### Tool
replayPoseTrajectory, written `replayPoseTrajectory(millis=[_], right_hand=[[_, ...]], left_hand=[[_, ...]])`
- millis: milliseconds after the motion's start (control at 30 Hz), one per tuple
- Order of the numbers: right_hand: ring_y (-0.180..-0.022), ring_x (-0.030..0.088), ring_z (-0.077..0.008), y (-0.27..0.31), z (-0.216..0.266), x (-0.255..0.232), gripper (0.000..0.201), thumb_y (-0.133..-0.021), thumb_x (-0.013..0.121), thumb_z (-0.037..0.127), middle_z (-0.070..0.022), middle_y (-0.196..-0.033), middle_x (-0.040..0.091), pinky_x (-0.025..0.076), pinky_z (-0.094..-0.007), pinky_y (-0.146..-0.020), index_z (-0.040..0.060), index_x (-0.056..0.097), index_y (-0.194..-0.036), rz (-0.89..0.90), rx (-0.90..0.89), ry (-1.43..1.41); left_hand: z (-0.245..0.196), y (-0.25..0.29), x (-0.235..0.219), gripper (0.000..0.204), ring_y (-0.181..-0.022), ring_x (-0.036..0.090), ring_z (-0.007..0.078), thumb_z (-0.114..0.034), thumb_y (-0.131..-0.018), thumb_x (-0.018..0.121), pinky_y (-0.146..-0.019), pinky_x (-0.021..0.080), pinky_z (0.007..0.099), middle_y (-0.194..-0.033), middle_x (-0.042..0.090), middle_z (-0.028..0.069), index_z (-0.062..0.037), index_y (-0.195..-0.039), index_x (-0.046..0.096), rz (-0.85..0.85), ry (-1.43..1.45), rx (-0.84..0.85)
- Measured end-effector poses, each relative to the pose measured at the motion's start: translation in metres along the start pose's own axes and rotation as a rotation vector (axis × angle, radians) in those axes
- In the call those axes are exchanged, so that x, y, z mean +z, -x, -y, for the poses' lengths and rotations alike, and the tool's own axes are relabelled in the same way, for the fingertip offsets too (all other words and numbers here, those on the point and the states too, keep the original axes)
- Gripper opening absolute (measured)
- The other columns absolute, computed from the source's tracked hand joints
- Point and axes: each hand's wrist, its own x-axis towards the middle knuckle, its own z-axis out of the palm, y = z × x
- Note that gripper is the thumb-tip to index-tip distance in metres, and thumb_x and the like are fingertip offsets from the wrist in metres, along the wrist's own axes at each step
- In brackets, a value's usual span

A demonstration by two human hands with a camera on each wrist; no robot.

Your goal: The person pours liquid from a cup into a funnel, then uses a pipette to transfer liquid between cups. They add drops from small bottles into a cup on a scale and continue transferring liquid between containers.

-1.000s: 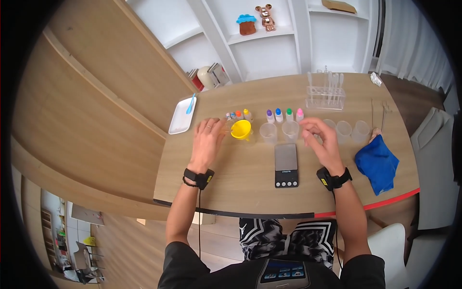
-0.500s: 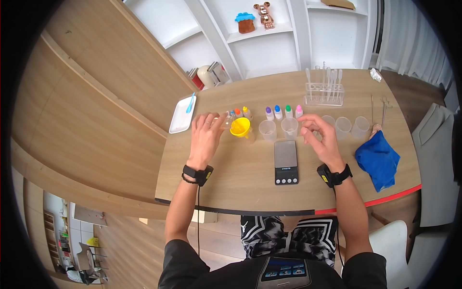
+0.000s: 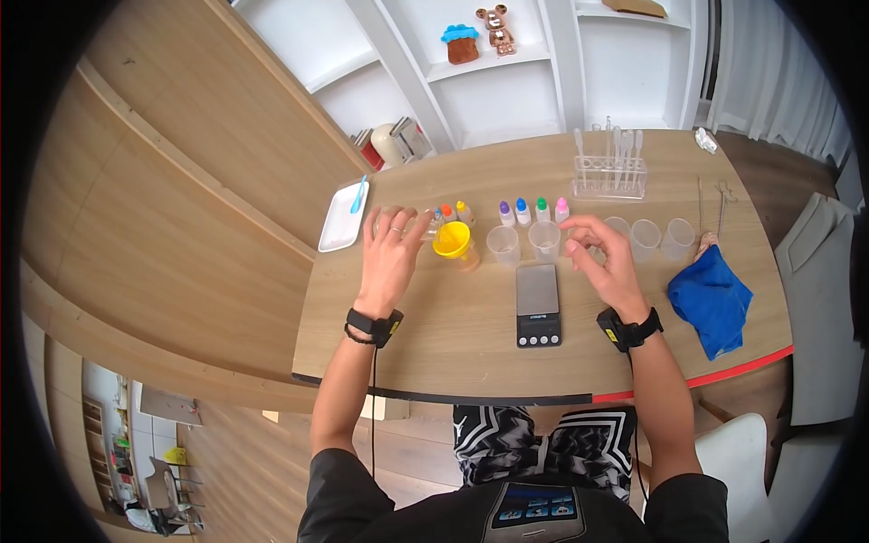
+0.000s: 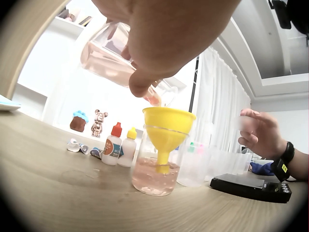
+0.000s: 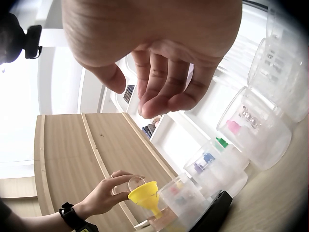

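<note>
My left hand (image 3: 389, 258) grips a tilted clear container (image 4: 104, 60) of pale pink liquid, its mouth low over the yellow funnel (image 4: 169, 123). Pink liquid shows at that mouth, above the funnel's rim. The funnel sits in a clear cup (image 4: 154, 183), its spout reaching down to pink liquid in the bottom. Loosely bent and holding nothing, my right hand (image 3: 605, 262) hovers beside the row of clear plastic cups (image 3: 545, 240). Part of the tilted container is hidden behind the left hand's fingers.
A digital scale (image 3: 539, 308) lies between the hands. Small colour-capped dropper bottles (image 3: 523, 214) stand behind the cups. Further back is a clear test tube rack (image 3: 611, 179). A white tray (image 3: 337, 226) is at the left, a blue cloth (image 3: 711, 303) at the right.
The left hand has tipped the container further towards the funnel. Pink liquid now shows more clearly in the cup beneath. The right hand has stayed nearly still.
</note>
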Motion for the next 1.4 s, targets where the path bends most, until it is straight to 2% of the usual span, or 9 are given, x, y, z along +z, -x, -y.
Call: replayPoseTrajectory(millis=[133,233,433,533,833,1033,1133,1233,1400], right_hand=[[-0.071,0.057,-0.008,0.0,0.001,0.0,0.022,-0.096,0.066,0.0,-0.0016,-0.078,0.066,0.046,-0.0265,-0.067,0.0005,0.068,-0.117,-0.001,-0.003,0.003],[-0.071,0.056,-0.008,0.0,0.001,0.001,0.021,-0.096,0.066,0.0,-0.0015,-0.078,0.065,0.046,-0.0266,-0.067,0.0005,0.068,-0.117,-0.002,-0.002,0.003],[-0.07,0.055,-0.0081,0.0,0.0,0.001,0.021,-0.096,0.066,0.0,-0.0009,-0.076,0.064,0.046,-0.0265,-0.067,0.0006,0.068,-0.117,-0.001,-0.005,0.001],[-0.07,0.055,-0.008,-0.001,0.001,0.001,0.022,-0.096,0.066,0.0,-0.0006,-0.075,0.063,0.045,-0.0264,-0.067,0.0008,0.068,-0.117,0.005,-0.006,0.008],[-0.068,0.054,-0.0082,0.0,0.0,0.001,0.022,-0.095,0.066,-0.001,-0.0004,-0.073,0.062,0.045,-0.0267,-0.066,0.0013,0.068,-0.117,0.007,-0.006,0.014],[-0.068,0.054,-0.0087,0.0,0.0,0.0,0.022,-0.095,0.066,-0.001,-0.001,-0.072,0.061,0.045,-0.0269,-0.066,0.0014,0.068,-0.117,0.009,-0.006,0.026],[-0.067,0.054,-0.0092,-0.001,0.001,0.0,0.021,-0.095,0.066,-0.001,-0.0011,-0.071,0.06,0.045,-0.0272,-0.066,0.0013,0.068,-0.116,0.007,-0.004,0.028],[-0.067,0.054,-0.0095,-0.001,0.001,0.001,0.021,-0.095,0.066,-0.001,-0.001,-0.071,0.06,0.045,-0.0274,-0.066,0.0012,0.068,-0.116,0.002,0.013,0.031],[-0.067,0.054,-0.0091,-0.001,0.0,0.0,0.02,-0.096,0.065,0.0,-0.0005,-0.071,0.059,0.045,-0.0278,-0.068,0.0016,0.068,-0.115,0.003,0.011,0.048]], left_hand=[[0.0,-0.002,0.0,0.057,-0.126,0.055,0.0277,-0.006,-0.081,0.079,-0.119,0.035,0.0518,-0.124,0.062,0.0056,-0.0183,-0.135,0.069,-0.021,-0.015,0.017],[-0.002,-0.004,-0.001,0.046,-0.124,0.057,0.0243,-0.009,-0.086,0.073,-0.12,0.036,0.0528,-0.121,0.063,0.0032,-0.019,-0.131,0.071,-0.048,-0.035,0.033],[-0.002,-0.003,0.001,0.048,-0.123,0.058,0.0242,-0.006,-0.085,0.069,-0.12,0.036,0.0529,-0.12,0.064,0.003,-0.0197,-0.131,0.072,-0.068,-0.02,0.039],[0.002,-0.001,0.004,0.057,-0.125,0.056,0.0273,-0.006,-0.079,0.079,-0.12,0.036,0.0527,-0.123,0.063,0.0056,-0.02,-0.134,0.071,-0.045,-0.06,0.061],[0.001,-0.002,0.004,0.058,-0.125,0.056,0.0275,-0.007,-0.08,0.078,-0.12,0.036,0.0531,-0.123,0.063,0.0058,-0.0212,-0.135,0.072,-0.049,-0.112,0.09],[0.0,-0.001,0.006,0.055,-0.125,0.056,0.0287,-0.006,-0.081,0.078,-0.118,0.038,0.0499,-0.124,0.063,0.0069,-0.0193,-0.134,0.071,-0.074,0.054,0.022],[0.002,0.002,0.008,0.054,-0.123,0.056,0.0338,-0.004,-0.082,0.078,-0.116,0.04,0.0469,-0.122,0.064,0.0086,-0.0161,-0.135,0.07,-0.06,0.213,-0.066],[0.011,0.012,0.023,0.05,-0.123,0.059,0.0303,-0.005,-0.087,0.077,-0.115,0.042,0.0462,-0.122,0.066,0.0092,-0.0125,-0.136,0.068,-0.016,0.527,-0.298],[0.028,0.038,0.069,0.042,-0.12,0.065,0.0218,-0.006,-0.099,0.069,-0.107,0.048,0.0372,-0.126,0.071,0.0106,-0.0017,-0.14,0.061,-0.083,1.163,-0.644]])
